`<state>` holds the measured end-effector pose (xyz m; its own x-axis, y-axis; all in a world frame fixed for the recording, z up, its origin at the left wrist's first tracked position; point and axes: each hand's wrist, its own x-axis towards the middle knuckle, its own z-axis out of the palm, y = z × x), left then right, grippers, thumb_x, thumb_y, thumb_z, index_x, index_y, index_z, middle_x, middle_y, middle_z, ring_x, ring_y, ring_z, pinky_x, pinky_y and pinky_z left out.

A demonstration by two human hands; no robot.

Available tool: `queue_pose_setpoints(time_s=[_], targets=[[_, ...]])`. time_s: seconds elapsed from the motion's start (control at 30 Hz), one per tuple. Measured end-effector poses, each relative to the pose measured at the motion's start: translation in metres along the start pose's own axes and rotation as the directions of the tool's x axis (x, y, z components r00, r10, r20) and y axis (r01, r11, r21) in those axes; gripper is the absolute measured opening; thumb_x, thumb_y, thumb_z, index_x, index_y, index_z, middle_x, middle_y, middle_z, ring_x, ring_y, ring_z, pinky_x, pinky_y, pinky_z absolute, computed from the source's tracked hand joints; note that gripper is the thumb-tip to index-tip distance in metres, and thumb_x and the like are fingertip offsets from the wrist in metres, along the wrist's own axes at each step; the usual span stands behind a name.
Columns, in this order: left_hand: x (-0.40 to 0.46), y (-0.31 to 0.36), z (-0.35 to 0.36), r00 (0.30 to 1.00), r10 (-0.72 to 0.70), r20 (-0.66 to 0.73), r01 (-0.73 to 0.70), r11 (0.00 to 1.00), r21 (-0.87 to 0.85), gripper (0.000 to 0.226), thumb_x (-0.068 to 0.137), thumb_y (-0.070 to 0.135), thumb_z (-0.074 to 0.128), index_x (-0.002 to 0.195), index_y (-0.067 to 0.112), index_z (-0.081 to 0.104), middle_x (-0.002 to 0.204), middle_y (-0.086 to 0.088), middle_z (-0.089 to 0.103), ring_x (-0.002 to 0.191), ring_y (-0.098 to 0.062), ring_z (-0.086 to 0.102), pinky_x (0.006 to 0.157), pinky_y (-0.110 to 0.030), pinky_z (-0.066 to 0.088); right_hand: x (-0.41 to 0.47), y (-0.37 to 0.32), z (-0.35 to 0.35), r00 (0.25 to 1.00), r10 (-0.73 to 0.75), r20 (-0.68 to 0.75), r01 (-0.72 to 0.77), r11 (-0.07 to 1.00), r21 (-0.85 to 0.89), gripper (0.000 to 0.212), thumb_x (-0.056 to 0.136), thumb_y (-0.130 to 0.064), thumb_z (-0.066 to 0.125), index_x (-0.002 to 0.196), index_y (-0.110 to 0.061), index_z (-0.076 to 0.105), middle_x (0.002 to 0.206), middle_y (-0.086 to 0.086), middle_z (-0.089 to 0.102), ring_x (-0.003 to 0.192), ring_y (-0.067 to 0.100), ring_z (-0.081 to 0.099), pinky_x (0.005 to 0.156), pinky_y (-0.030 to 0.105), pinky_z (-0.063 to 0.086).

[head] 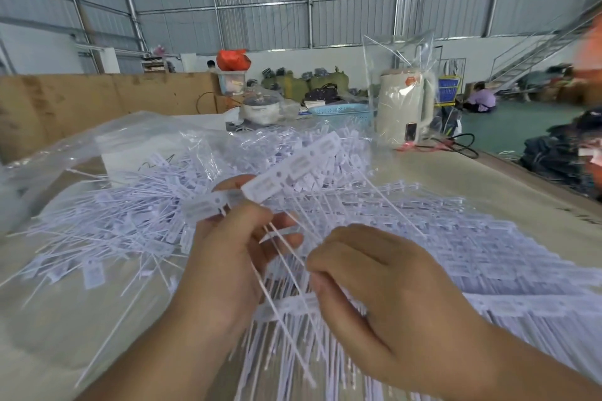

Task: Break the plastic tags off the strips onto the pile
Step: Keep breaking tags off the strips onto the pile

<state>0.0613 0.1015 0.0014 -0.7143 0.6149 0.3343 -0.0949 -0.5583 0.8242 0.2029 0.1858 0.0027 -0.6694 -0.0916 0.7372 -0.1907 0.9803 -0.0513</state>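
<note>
Left hand (228,257) pinches a strip (290,172) of white tags near its end, thumb on top; right hand (384,296) curls round the thin tails below. Strip held above the table (456,179), over the loose pile (107,231). Tag print blurred, fingertips partly hidden by tails. Stacked strips (488,257) run off the right edge. Bag (65,153) far left, kettle (405,104) behind. Bare tabletop shows near left.

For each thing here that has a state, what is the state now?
left hand: grips the tag strip
right hand: fingers curled on the thin tails
tag strip: held up, tags still joined
loose tags: scattered in a pile
kettle: upright, inside a clear bag
</note>
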Motion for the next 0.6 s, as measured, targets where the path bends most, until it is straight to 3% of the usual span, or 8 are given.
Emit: queue_pose_setpoints(time_s=[0.1,0.2,0.3,0.4,0.5,0.6], targets=[[0.003,0.002,-0.004,0.999,0.017,-0.044,-0.017,1.000,0.018,0.020,0.084,-0.004,0.050,0.096,0.010,0.058,0.070,-0.004,0.062,0.058,-0.016,0.062,0.051,-0.027,0.054,-0.001,0.005,-0.008,0.975,0.184,0.124,-0.179,0.983,-0.047,0.012,0.086,-0.024,0.044,0.077,-0.020,0.050,0.058,-0.010,0.041,0.047,0.012,0.035,0.042,0.033,0.033],[0.006,0.005,-0.009,0.998,0.034,-0.053,-0.033,0.999,0.021,0.021,0.070,0.008,0.058,0.090,0.014,0.059,0.073,-0.004,0.063,0.058,-0.018,0.061,0.050,-0.029,0.055,-0.003,0.013,-0.011,0.904,0.319,0.285,-0.302,0.948,-0.103,0.010,0.086,-0.029,0.042,0.076,-0.027,0.039,0.057,-0.006,0.042,0.049,0.014,0.039,0.047,0.035,0.037],[0.008,0.006,-0.010,0.993,0.056,-0.105,-0.051,0.997,0.055,0.019,0.072,0.012,0.059,0.091,0.015,0.057,0.072,-0.003,0.060,0.055,-0.017,0.058,0.046,-0.028,0.052,-0.003,0.016,-0.013,0.866,0.374,0.331,-0.344,0.927,-0.148,0.009,0.084,-0.027,0.048,0.078,-0.027,0.040,0.059,-0.005,0.047,0.053,0.013,0.043,0.053,0.035,0.043],[0.011,0.006,-0.013,0.985,0.045,-0.167,-0.036,0.998,0.057,0.012,0.091,0.010,0.050,0.090,0.017,0.059,0.071,-0.004,0.058,0.054,-0.016,0.056,0.043,-0.028,0.050,-0.005,0.023,-0.015,0.839,0.440,0.321,-0.433,0.896,-0.098,0.012,0.080,-0.027,0.048,0.075,-0.033,0.039,0.055,-0.005,0.047,0.049,0.011,0.043,0.049,0.030,0.038],[0.012,0.007,-0.017,0.978,0.056,-0.202,-0.040,0.996,0.082,0.013,0.095,0.014,0.041,0.096,0.015,0.054,0.073,-0.002,0.056,0.057,-0.016,0.057,0.043,-0.027,0.049,-0.010,0.032,-0.016,0.758,0.504,0.414,-0.513,0.853,-0.097,0.011,0.086,-0.034,0.045,0.094,-0.040,0.042,0.063,-0.004,0.054,0.053,0.007,0.048,0.050,0.027,0.038],[0.013,0.006,-0.020,0.976,0.040,-0.213,-0.020,0.995,0.094,0.010,0.095,0.016,0.041,0.098,0.015,0.051,0.077,-0.003,0.054,0.057,-0.017,0.060,0.040,-0.026,0.045,-0.014,0.038,-0.011,0.666,0.515,0.540,-0.444,0.855,-0.267,0.032,0.091,-0.050,0.045,0.120,-0.038,0.047,0.080,-0.017,0.045,0.071,-0.003,0.045,0.059,0.020,0.034]])
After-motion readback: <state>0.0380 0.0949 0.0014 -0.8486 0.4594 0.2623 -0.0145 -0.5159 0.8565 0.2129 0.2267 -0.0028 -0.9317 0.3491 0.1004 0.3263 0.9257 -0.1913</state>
